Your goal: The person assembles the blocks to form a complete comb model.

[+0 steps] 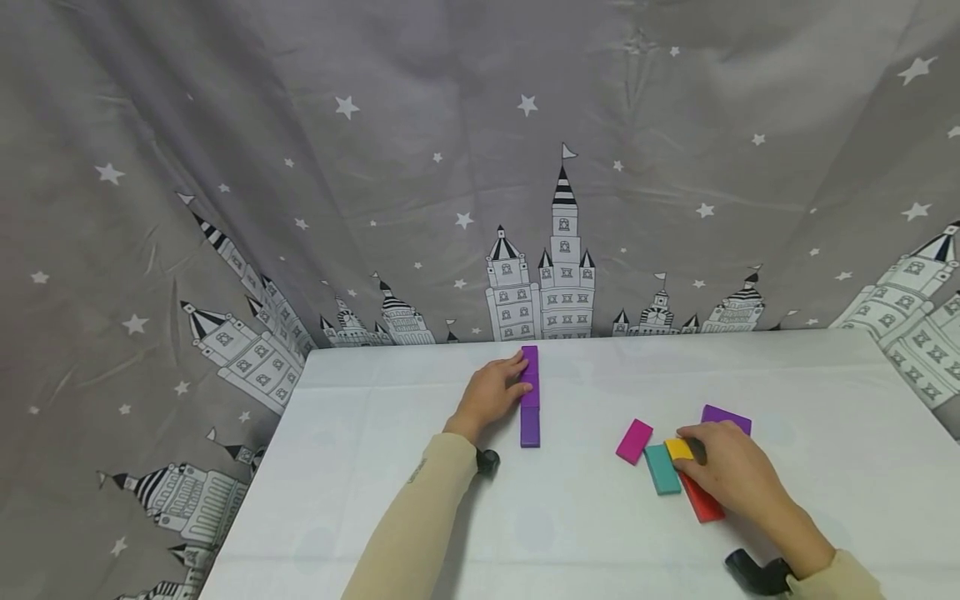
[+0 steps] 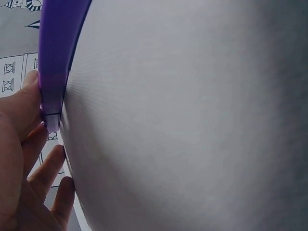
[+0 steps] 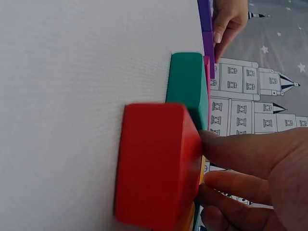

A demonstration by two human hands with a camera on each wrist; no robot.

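Purple blocks point(image 1: 530, 427) lie end to end in a straight row on the white table. My left hand point(image 1: 487, 396) rests against the row's left side, its thumb and fingertips touching the farther blocks. On the right, my right hand point(image 1: 731, 467) pinches a yellow block point(image 1: 678, 449) between thumb and fingers. A red block point(image 1: 703, 502) lies just nearer than the yellow one, partly under the hand in the head view. Left of them is a teal block point(image 1: 663, 469), then a pink block point(image 1: 634, 442). Another purple block point(image 1: 726, 416) shows behind the right hand.
A white cloth covers the table point(image 1: 360, 500). Its far edge meets a grey curtain point(image 1: 420, 100) printed with stars and castles. Black wrist-worn pieces point(image 1: 756, 573) show at both wrists. Beside the right palm, something dark is mostly hidden.
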